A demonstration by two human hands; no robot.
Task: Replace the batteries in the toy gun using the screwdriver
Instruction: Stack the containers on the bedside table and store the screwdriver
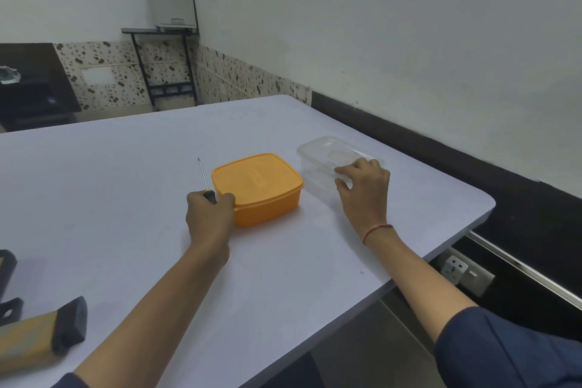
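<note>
My left hand [208, 212] grips the dark handle of a screwdriver [203, 175]; its thin metal shaft points away from me, just left of an orange lidded box [258, 187]. My right hand [363, 187] holds the near end of a clear plastic lidded container [327, 156], fingers curled over its lid edge. At the bottom left edge lies part of the toy gun [41, 332], tan with a dark grey end; most of it is out of frame.
All of this sits on a white table [126, 198] whose right edge and rounded corner lie just beyond the clear container. A dark object [6, 264] pokes in at the left edge. A black wall strip and a socket [458, 268] lie to the right below the table.
</note>
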